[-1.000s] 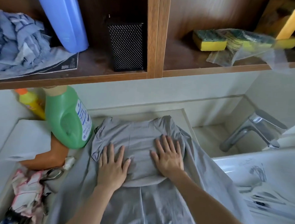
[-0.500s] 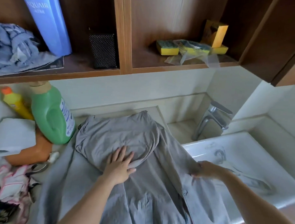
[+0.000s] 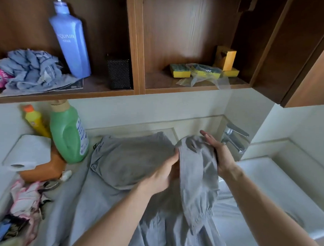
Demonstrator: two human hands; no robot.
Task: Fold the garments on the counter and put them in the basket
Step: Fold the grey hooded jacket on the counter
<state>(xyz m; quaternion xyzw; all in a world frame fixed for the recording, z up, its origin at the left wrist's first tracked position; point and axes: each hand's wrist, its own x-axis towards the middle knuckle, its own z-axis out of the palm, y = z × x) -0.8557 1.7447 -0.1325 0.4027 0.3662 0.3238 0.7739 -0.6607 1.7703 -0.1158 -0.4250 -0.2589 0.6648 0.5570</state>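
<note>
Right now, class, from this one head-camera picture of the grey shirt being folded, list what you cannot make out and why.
Basket: outside the head view.
Left hand: motion blur and the raised sleeve hide how its fingers hold.
Grey shirt: lower part cut off by the bottom edge.
Green bottle: label turned aside, too small to read.

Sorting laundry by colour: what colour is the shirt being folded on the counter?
It is a light grey fabric shirt; the head view shows it best.
</note>
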